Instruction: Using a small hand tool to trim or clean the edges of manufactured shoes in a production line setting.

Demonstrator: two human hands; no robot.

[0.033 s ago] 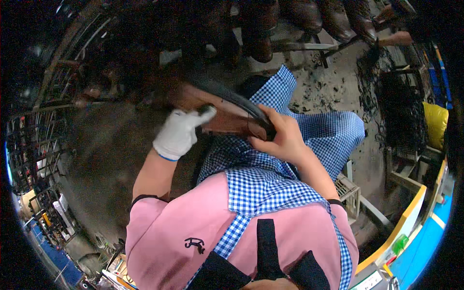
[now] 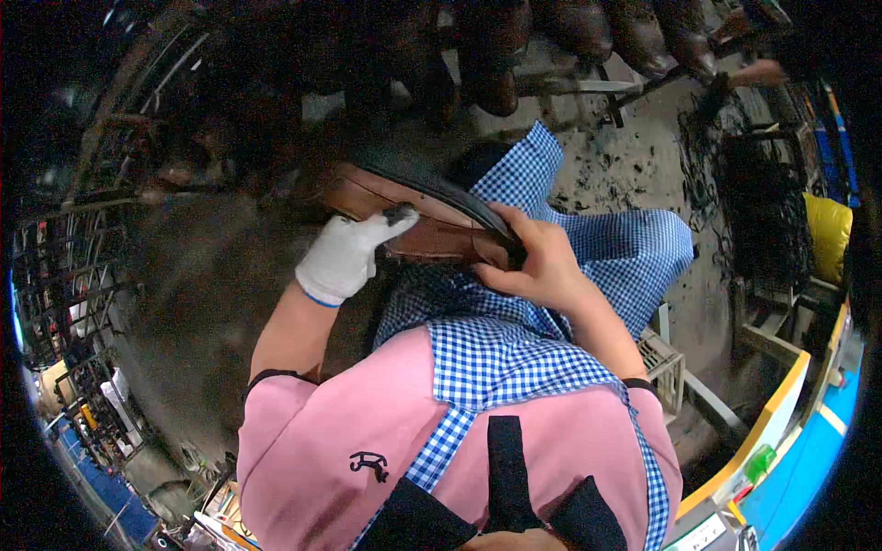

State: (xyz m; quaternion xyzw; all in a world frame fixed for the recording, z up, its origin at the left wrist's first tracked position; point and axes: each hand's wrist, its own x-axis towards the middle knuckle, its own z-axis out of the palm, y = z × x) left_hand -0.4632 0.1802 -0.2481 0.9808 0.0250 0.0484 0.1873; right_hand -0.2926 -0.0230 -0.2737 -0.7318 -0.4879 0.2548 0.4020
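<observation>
A brown leather shoe point(image 2: 432, 241) with a black sole point(image 2: 432, 191) lies tilted on its side above my lap, the sole facing away from me. My right hand point(image 2: 537, 253), bare, grips one end of it, with the thumb on the near side and fingers over the sole edge. My left hand point(image 2: 344, 253) wears a white knit glove and holds the shoe nearer its other end. One gloved digit, blackened at the tip, presses on the leather side. The other gloved fingers are partly hidden, and the shoe's left end fades into shadow.
Several dark brown shoes point(image 2: 570, 37) stand in a row at the far side. Black scraps litter the grey floor point(image 2: 606, 156). A checked blue apron point(image 2: 514, 358) covers my lap. To the right are a yellow bag point(image 2: 827, 239) and a yellow-edged board point(image 2: 781, 413); dark racks point(image 2: 73, 303) stand left.
My gloved left hand has shifted slightly to the right along the shoe, which tilts a little differently. The right hand keeps its grip.
</observation>
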